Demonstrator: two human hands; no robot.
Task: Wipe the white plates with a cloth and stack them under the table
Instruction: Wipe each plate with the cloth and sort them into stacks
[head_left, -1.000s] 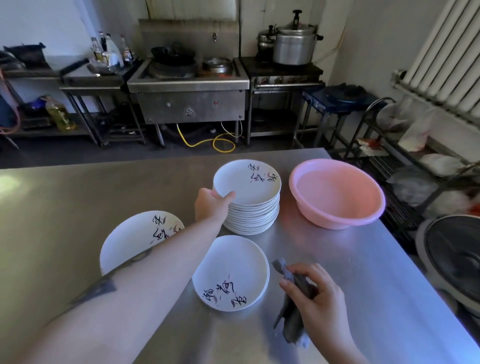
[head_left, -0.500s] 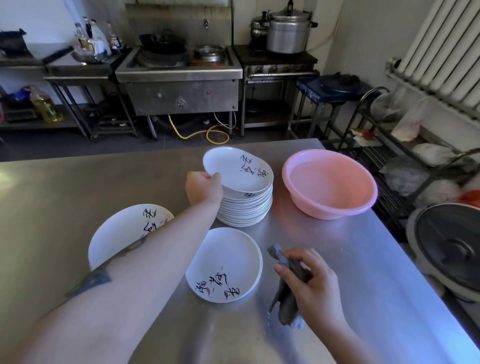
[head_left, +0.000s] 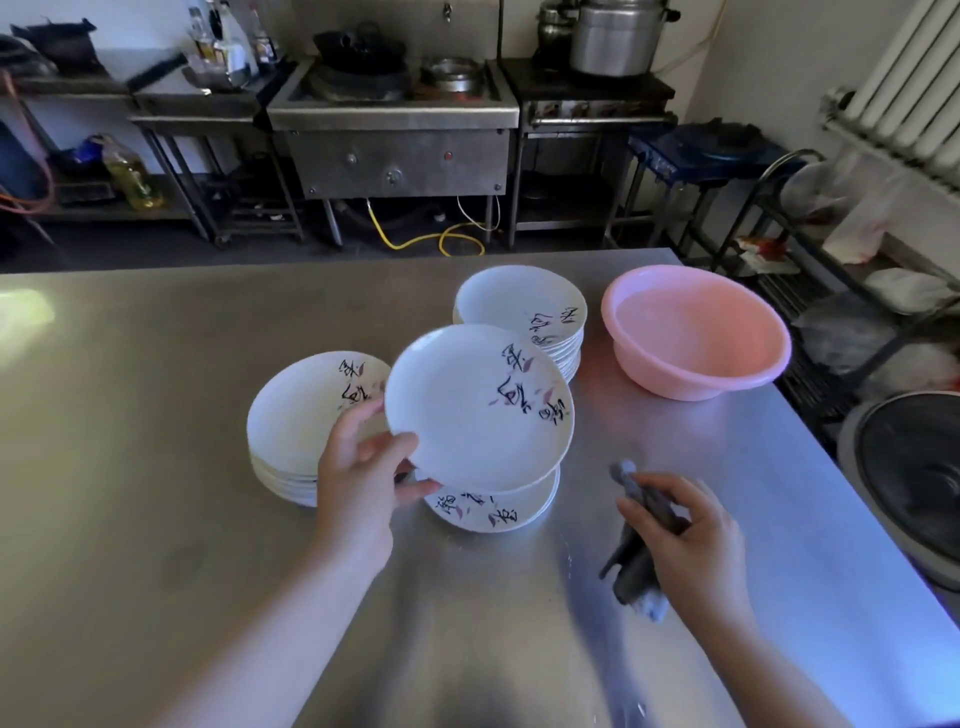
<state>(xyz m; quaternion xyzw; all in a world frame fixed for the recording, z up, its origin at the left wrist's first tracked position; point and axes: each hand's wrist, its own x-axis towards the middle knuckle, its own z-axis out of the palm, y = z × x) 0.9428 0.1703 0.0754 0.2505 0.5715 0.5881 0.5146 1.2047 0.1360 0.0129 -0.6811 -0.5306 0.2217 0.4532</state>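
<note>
- Gripping a white plate by its near rim, the left hand holds it above the steel table.
- Right hand clutches the grey cloth — wiping not yet begun.
- Tall unwiped stack remains; nothing visibly stowed underneath.

Lower plate mostly hidden under held plate; only near rim w/ lettering visible. Left stack partly covered by left hand. Lettering blurred, illegible. Black pan cut off at right edge.
</note>
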